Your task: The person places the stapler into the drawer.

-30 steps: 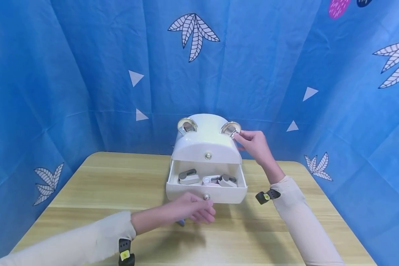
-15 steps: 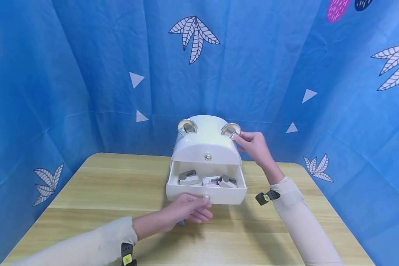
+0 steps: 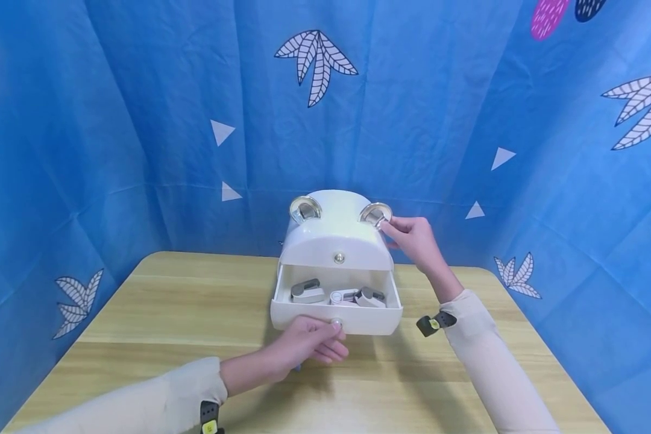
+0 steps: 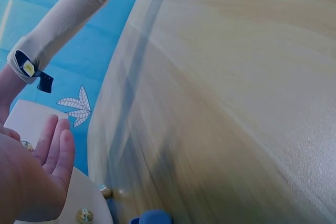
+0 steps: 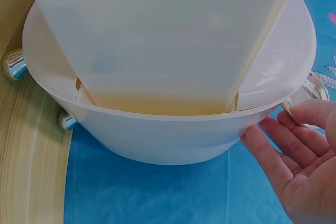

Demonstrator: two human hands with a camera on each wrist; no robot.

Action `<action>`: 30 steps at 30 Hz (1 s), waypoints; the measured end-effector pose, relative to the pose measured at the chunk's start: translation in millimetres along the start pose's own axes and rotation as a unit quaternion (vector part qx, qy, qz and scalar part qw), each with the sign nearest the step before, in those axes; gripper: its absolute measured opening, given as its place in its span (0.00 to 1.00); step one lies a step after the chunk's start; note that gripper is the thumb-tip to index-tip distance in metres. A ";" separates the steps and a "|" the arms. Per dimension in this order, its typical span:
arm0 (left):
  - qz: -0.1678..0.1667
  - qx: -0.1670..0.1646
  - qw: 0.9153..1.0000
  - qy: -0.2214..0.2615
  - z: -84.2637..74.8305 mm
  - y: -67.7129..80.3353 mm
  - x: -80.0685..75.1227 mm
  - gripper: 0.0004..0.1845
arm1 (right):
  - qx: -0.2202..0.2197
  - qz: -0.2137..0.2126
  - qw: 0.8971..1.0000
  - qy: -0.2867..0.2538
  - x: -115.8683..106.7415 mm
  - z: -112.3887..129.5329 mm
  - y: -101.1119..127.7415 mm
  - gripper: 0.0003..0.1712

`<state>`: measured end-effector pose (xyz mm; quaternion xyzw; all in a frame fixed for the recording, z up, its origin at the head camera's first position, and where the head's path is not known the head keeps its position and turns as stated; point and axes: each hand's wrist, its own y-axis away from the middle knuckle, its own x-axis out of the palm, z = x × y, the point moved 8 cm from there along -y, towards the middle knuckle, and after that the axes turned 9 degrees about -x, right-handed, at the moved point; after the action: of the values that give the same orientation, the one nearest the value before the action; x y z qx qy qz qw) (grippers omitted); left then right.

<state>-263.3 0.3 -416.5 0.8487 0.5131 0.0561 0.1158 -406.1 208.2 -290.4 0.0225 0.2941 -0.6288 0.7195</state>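
A glossy white drawer box (image 3: 336,211) with two gold-rimmed ears stands at the back of the table, its lower drawer (image 3: 309,314) pulled out toward me. Several small grey-and-white gadgets (image 3: 308,292) lie inside that drawer; their kind is unclear. At its front, my left hand (image 3: 306,343) pinches the round drawer knob (image 3: 336,322) with the thumb on it, the other fingers extended below. My right hand (image 3: 416,241) holds the box's right ear (image 3: 376,213) by the rim. In the right wrist view, its fingers (image 5: 268,158) also touch the box's side.
A second knob (image 3: 339,258) sits on the shut upper drawer. Something small and blue (image 4: 153,217) lies under the box, mostly hidden. Short metallic feet (image 5: 16,64) hold the box up. A blue patterned curtain (image 3: 325,120) hangs around the wooden table (image 3: 195,295).
My left thumb, near the knob a second ago, has come up onto it and stays there. My right hand keeps its place at the ear. The drawer stays out.
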 end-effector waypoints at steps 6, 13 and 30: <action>-0.010 0.013 1.000 0.004 -2.2 -0.6 2.1 0.21 | -0.001 -0.004 1.000 0.005 -0.7 -1.6 -1.0 0.24; -0.017 0.020 1.000 0.010 -4.3 -9.6 -0.2 0.20 | -0.008 -0.010 1.000 -0.016 -0.5 2.2 -1.0 0.22; -0.043 0.013 0.999 0.000 -7.3 -38.9 -19.7 0.19 | -0.001 -0.003 1.000 0.000 -0.4 -0.3 -0.2 0.23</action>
<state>-307.4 1.3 -418.8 0.8274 0.5494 0.0445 0.1075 -406.4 208.6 -290.4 0.0207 0.2947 -0.6306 0.7177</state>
